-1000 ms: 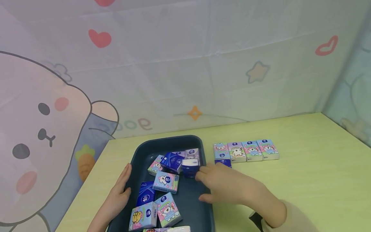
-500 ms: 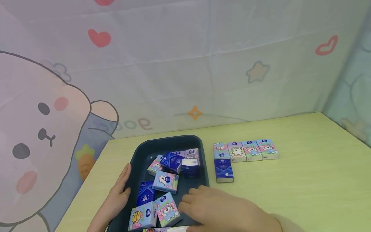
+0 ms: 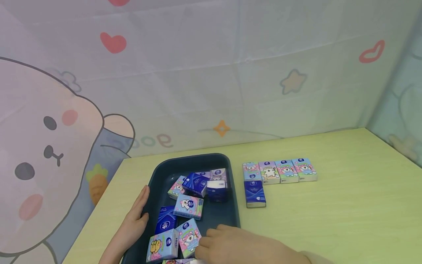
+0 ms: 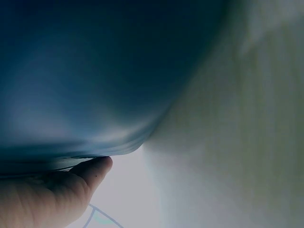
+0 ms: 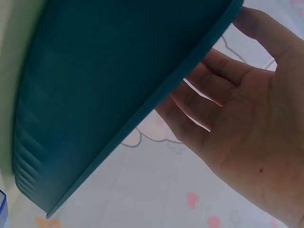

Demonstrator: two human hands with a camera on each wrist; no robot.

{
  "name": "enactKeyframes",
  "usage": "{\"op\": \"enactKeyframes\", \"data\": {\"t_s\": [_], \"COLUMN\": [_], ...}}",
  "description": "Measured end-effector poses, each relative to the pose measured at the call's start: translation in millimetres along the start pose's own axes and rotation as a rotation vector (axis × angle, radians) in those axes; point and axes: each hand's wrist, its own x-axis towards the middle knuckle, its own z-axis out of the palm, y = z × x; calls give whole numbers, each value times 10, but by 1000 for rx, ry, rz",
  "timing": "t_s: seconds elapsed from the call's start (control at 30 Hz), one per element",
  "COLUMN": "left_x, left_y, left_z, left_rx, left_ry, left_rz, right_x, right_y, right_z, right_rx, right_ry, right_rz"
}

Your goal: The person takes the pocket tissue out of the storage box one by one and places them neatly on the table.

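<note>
A dark teal plastic tray (image 3: 219,212) holds several small tissue packs, some plain blue (image 3: 166,219), others pastel with cartoon prints (image 3: 188,206). My left hand (image 3: 130,223) rests along the tray's left rim, fingers straight. The left wrist view shows a digit (image 4: 95,171) against the tray's rim. Over the right rim reaches my right hand (image 3: 234,244), its knuckles beside a cartoon tissue pack (image 3: 189,236) near the tray's front. Seen from the right wrist, that hand's fingers (image 5: 190,99) are spread and slightly bent, their tips hidden behind the tray wall; I cannot tell whether they hold a pack.
Right of the tray, several cartoon tissue packs (image 3: 287,171) lie side by side in a row on the pale yellow-green table (image 3: 329,216). A blue tissue pack (image 3: 255,194) sits in front of the row's left end. A printed cloth (image 3: 204,84) hangs behind the table.
My right hand has left the blue pack in front of the row and moved toward me, then left over the tray's front part. The left hand stays at the rim.
</note>
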Motion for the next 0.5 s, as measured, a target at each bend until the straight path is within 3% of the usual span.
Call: {"op": "enactKeyframes", "data": {"t_s": [0.5], "left_x": [15], "left_y": [-13], "left_z": [0], "left_rx": [-7], "left_ry": [-2], "left_rz": [22], "right_x": [75], "right_y": [32], "right_z": [101], "right_rx": [31], "right_ry": [-48], "right_rz": [11]}}
